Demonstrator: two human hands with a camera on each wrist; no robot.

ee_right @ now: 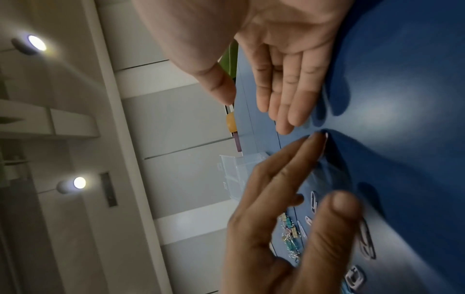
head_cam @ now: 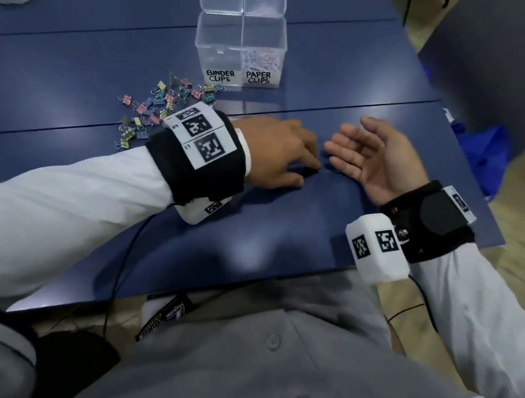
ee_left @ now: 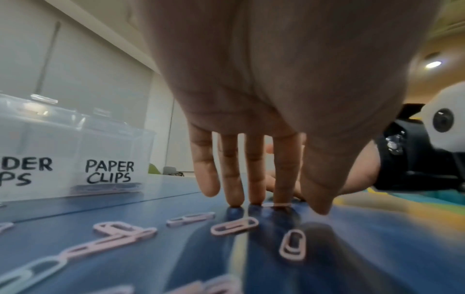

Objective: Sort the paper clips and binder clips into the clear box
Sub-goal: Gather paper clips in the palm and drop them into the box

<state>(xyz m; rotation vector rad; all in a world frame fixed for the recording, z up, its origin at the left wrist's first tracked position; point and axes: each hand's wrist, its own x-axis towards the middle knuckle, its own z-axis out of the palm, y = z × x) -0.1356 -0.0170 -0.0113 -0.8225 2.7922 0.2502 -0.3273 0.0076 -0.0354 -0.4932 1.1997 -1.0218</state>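
1. Head view: left hand [head_cam: 277, 153] flat, palm down, fingers straight w/ tips on the blue table [head_cam: 259, 232], looks like it's sweeping clips toward the right hand [head_cam: 372, 154], which lies palm up, open, empty, as a scoop. Clear box [head_cam: 244, 57] well beyond both hands; binder clips [head_cam: 159, 109] behind the left wrist.
2. Left wrist view: fingertips [ee_left: 281, 199] press one pink clip; more paper clips [ee_left: 234, 225] loose nearer the wrist.
3. Right wrist view: right fingers [ee_right: 284, 93] straight, nothing held.

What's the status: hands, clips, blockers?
Left hand open, fingertips sliding a paper clip toward open right hand. Binder clips unsorted beside clear box. No blockers.
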